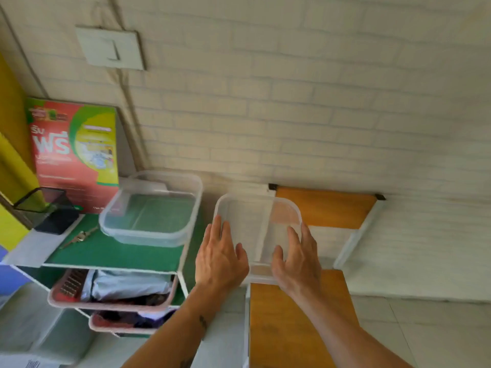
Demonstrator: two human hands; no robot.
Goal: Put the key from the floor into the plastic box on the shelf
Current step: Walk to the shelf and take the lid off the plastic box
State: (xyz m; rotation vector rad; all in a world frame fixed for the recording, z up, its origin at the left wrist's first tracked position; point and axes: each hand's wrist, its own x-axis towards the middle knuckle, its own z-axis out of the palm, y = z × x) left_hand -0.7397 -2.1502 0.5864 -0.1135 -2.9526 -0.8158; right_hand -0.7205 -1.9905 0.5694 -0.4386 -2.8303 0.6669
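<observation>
From the head camera, both bare hands are up in front of the white brick wall (292,102), holding a clear plastic lid (256,229) between them. The left hand (220,257) lies with its fingers spread flat on the lid's left part, thumb curled at the near edge; the right hand (297,257) grips the right part the same way, fingers on top and thumb towards the middle. The lid is held in the air, tilted, just right of the shelf and above an orange wooden board (297,320) in a white frame.

On the green top of the white metal shelf (114,253) sits the clear rectangular plastic box (151,208), open at the top. I cannot make out anything inside it through its walls beyond the green surface below. The metal key (79,236), on a small bunch, lies on the green top just left of the box and near a black mesh pen holder (47,208); it is not in the box. Behind these stands a red and green printed carton (74,150) against the wall. A white wall switch (110,47) is above it. Below the top shelf, two pink plastic baskets (111,296) hold folded cloth and dark items.
</observation>
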